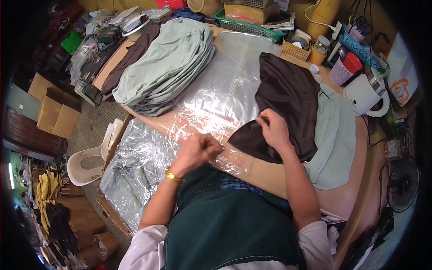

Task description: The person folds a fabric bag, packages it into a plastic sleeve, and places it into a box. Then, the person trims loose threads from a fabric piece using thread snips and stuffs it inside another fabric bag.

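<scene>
A dark brown folded garment (291,96) lies on the table in front of me, partly over a pale green garment (335,135). My right hand (274,130) is closed in a pinch on the brown garment at its left edge. To the left, my left hand (198,152) is closed above a clear plastic bag (234,161), its fingers curled; what they hold, if anything, is hidden. A stack of clear plastic bags (225,85) lies flat beyond both hands, between the brown garment and a thick pile of pale green garments (164,58).
Lower left, a box holds plastic-wrapped garments (139,171), near a white plastic chair (85,164). Along the back stand a green basket (252,29), a yellow basket (295,50) and a glass jar (321,45). A white kettle (363,94) and a fan (403,185) are at the right.
</scene>
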Motion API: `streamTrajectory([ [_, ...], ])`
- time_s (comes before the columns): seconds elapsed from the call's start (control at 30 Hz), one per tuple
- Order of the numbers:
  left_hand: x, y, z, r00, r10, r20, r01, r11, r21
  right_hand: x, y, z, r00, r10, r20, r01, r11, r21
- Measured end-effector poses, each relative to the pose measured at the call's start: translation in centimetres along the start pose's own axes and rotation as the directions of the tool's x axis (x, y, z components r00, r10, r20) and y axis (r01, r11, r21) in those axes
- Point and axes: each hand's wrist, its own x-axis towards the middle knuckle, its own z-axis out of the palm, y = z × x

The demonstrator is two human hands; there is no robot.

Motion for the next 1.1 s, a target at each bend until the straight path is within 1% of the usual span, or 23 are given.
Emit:
streamTrajectory([
  [0.07, 0.0, -1.3, -2.9, 1.000, 0.020, -0.024, -0.018, 0.997, 0.080, 0.4, 0.7, -0.4, 0.992, 0.116, -0.057, -0.112, 0.991, 0.072],
  [0.1, 0.2, -1.0, -3.1, 1.000, 0.020, -0.022, -0.018, 0.996, 0.083, 0.4, 0.7, -0.3, 0.989, 0.117, -0.086, -0.109, 0.990, 0.086],
  [0.17, 0.4, 2.7, -2.8, 0.959, 0.058, -0.277, -0.017, 0.988, 0.151, 0.2, 0.4, 0.3, 0.991, 0.064, -0.118, -0.052, 0.994, 0.098],
  [0.2, 1.2, 2.8, -1.7, 0.929, 0.192, -0.316, -0.183, 0.981, 0.058, 0.1, 0.2, 0.6, 0.989, 0.006, -0.149, 0.010, 0.994, 0.108],
  [0.27, 2.9, 3.4, 1.5, 0.844, 0.397, -0.361, -0.388, 0.916, 0.100, -0.1, -0.6, 0.6, 0.986, -0.037, -0.161, 0.056, 0.992, 0.112],
  [0.33, 3.6, 4.1, 3.0, 0.965, 0.233, -0.118, -0.194, 0.943, 0.269, -0.3, -0.9, 0.2, 0.982, -0.083, -0.171, 0.102, 0.989, 0.108],
  [0.37, 4.4, 3.5, 2.9, 0.989, 0.142, 0.047, -0.150, 0.920, 0.362, -0.3, -0.8, -0.1, 0.974, -0.071, -0.217, 0.094, 0.990, 0.102],
  [0.4, 4.4, 3.3, 2.6, 0.988, 0.149, 0.047, -0.156, 0.920, 0.360, -0.2, -0.6, -0.4, 0.963, -0.058, -0.264, 0.086, 0.992, 0.097],
  [0.47, 3.8, 2.6, 1.9, 0.993, 0.068, 0.094, -0.076, 0.994, 0.079, 0.2, 0.2, -1.0, 0.950, -0.050, -0.308, 0.085, 0.991, 0.102],
  [0.5, 3.6, 2.0, 1.6, 0.994, 0.107, 0.015, -0.108, 0.993, 0.048, 0.3, 0.5, -1.2, 0.938, -0.044, -0.343, 0.086, 0.990, 0.110],
  [0.53, 3.3, 1.8, 1.1, 0.994, 0.107, 0.017, -0.108, 0.993, 0.052, 0.3, 0.6, -1.3, 0.937, -0.041, -0.346, 0.085, 0.990, 0.113],
  [0.6, 2.6, 1.6, 0.1, 0.998, 0.023, -0.066, -0.033, 0.988, -0.151, 0.4, 0.6, -1.4, 0.927, 0.004, -0.376, 0.062, 0.985, 0.162],
  [0.67, 2.5, 0.7, 0.2, 0.999, 0.009, -0.040, -0.018, 0.973, -0.231, 0.4, 0.6, -1.3, 0.927, 0.025, -0.373, 0.051, 0.980, 0.192],
  [0.73, 2.2, 0.6, 1.6, 0.993, -0.017, -0.114, -0.044, 0.860, -0.508, 0.4, 0.7, -1.1, 0.923, 0.002, -0.386, 0.070, 0.982, 0.173],
  [0.77, 2.0, 0.6, 1.7, 0.997, -0.077, -0.007, 0.056, 0.783, -0.620, 0.3, 0.7, -1.1, 0.923, 0.000, -0.385, 0.072, 0.982, 0.173],
  [0.8, 2.0, 1.0, 2.1, 0.997, -0.076, -0.009, 0.054, 0.782, -0.620, 0.3, 0.5, -1.2, 0.922, 0.011, -0.388, 0.065, 0.981, 0.183],
  [0.83, 2.1, 1.6, 2.8, 0.992, -0.117, 0.052, 0.107, 0.533, -0.839, 0.3, 0.3, -1.3, 0.921, 0.022, -0.389, 0.058, 0.979, 0.194],
  [0.87, 2.1, 1.9, 3.1, 0.983, -0.136, 0.122, 0.150, 0.224, -0.963, 0.3, 0.1, -1.4, 0.921, 0.021, -0.388, 0.060, 0.979, 0.194],
  [0.9, 2.5, 0.6, 3.0, 0.975, 0.023, 0.221, 0.221, 0.012, -0.975, 0.3, -0.2, -1.5, 0.931, 0.014, -0.364, 0.043, 0.988, 0.149],
  [0.97, 2.5, 0.9, 3.1, 0.978, 0.043, 0.204, 0.203, 0.024, -0.979, 0.3, -1.7, -2.0, 0.940, 0.007, -0.340, 0.029, 0.994, 0.103],
  [1.03, 2.3, 1.6, 3.1, 0.981, 0.063, 0.182, 0.180, 0.031, -0.983, 0.2, -4.7, -2.1, 0.903, -0.117, -0.413, 0.081, 0.991, -0.105],
  [1.07, 2.2, 2.1, 3.0, 0.984, 0.047, 0.173, 0.171, 0.060, -0.984, -0.2, -5.5, -2.3, 0.904, -0.120, -0.410, 0.084, 0.991, -0.106],
  [1.1, 2.0, 2.5, 3.0, 0.986, 0.031, 0.164, 0.160, 0.090, -0.983, -0.6, -6.2, -2.5, 0.930, -0.191, -0.313, 0.151, 0.978, -0.147],
])
